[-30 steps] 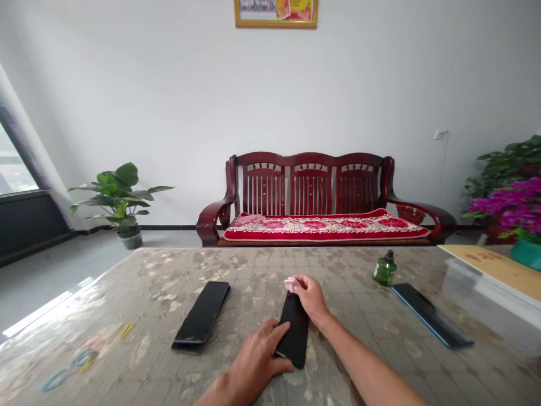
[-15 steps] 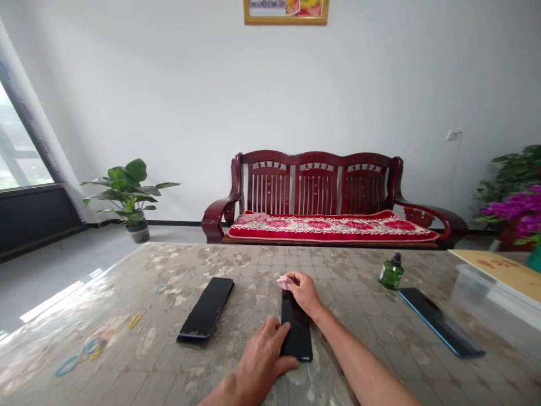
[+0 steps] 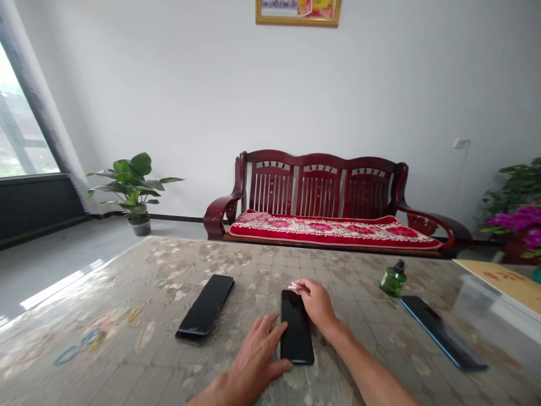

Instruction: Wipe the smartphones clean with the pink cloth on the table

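Note:
A black phone [image 3: 296, 330] lies flat on the patterned table [image 3: 169, 316] in front of me. My left hand [image 3: 253, 363] rests open at its near left corner, fingers along the edge and thumb under the near end. My right hand [image 3: 316, 303] is closed on a small pink cloth [image 3: 295, 287], pinched at the phone's far end and touching its top edge. A second black phone [image 3: 206, 305] lies to the left, apart from both hands. A third phone [image 3: 442, 331] with a blue edge lies at the right.
A small green bottle [image 3: 393, 279] with a dark cap stands right of my right hand. Several coloured rubber bands [image 3: 80, 344] lie scattered at the table's left. A clear box under a yellow sheet [image 3: 502, 282] sits at the far right. Beyond the table stands a wooden bench [image 3: 333, 208].
The middle phone now lies straighter, and my right hand with the pink cloth sits lower against its far end. My left hand stays at the near corner. The view has shifted left.

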The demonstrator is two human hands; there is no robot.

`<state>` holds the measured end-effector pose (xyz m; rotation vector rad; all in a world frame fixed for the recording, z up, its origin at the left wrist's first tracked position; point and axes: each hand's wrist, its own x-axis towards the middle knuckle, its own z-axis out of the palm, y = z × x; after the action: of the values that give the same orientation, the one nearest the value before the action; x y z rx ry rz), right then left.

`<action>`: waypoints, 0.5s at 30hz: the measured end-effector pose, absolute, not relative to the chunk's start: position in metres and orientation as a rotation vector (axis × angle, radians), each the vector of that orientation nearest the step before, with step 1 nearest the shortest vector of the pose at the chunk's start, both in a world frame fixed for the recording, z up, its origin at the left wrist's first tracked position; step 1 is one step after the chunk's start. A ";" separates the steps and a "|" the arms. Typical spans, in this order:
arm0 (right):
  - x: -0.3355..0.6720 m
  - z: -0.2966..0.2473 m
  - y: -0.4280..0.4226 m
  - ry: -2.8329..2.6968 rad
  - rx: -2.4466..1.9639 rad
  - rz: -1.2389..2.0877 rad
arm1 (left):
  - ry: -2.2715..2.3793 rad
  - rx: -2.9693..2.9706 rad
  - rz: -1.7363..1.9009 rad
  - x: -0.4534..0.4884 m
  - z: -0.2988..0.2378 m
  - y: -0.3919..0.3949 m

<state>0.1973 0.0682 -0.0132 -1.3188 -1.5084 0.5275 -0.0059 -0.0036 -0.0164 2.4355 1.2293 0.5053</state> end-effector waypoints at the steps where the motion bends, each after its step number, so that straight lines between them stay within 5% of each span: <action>1: 0.198 -0.011 0.064 -1.614 -1.348 0.429 | 1.227 2.452 0.500 -0.006 -0.015 -0.003; 5: 0.194 -0.004 0.048 -2.051 -1.392 0.083 | 1.186 2.510 0.454 -0.003 -0.009 -0.002; 15: 0.192 0.001 0.044 -2.255 -1.462 -0.139 | 1.152 2.530 0.485 -0.002 -0.007 0.001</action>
<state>0.1923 0.0445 0.0009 -1.4618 -2.2549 -0.1389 -0.0017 0.0011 -0.0073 2.5301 1.1521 0.4855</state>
